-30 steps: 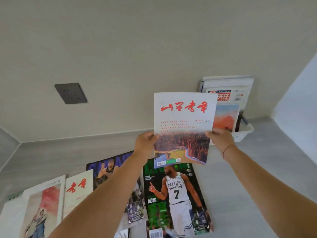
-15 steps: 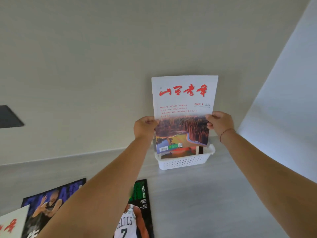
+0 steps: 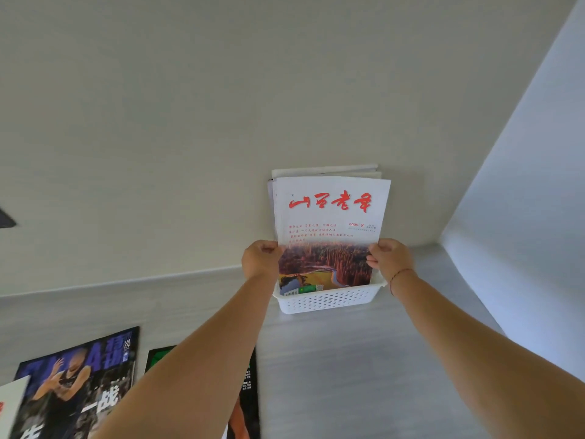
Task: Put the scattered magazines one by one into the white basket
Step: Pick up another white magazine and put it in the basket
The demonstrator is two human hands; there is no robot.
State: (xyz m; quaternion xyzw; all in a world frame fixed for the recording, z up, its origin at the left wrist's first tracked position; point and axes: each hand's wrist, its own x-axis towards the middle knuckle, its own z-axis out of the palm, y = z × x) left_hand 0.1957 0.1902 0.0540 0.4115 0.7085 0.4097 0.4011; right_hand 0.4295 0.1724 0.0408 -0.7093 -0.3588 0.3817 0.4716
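A white magazine with red calligraphy and a forest photo (image 3: 329, 229) stands upright with its lower edge inside the white perforated basket (image 3: 329, 301), which sits against the back wall. My left hand (image 3: 261, 259) grips the magazine's left edge and my right hand (image 3: 391, 259) grips its right edge. Behind it in the basket stand other magazines (image 3: 323, 171), of which only the top edges show.
On the grey table at lower left lie a blue basketball magazine (image 3: 76, 381), a green-and-black one (image 3: 248, 391) partly under my left arm, and a white one's corner (image 3: 11, 403). A white side wall (image 3: 522, 217) rises at the right.
Both hands carried the magazine right and down from in front of the basket until its lower edge entered the basket. The view followed to the right.
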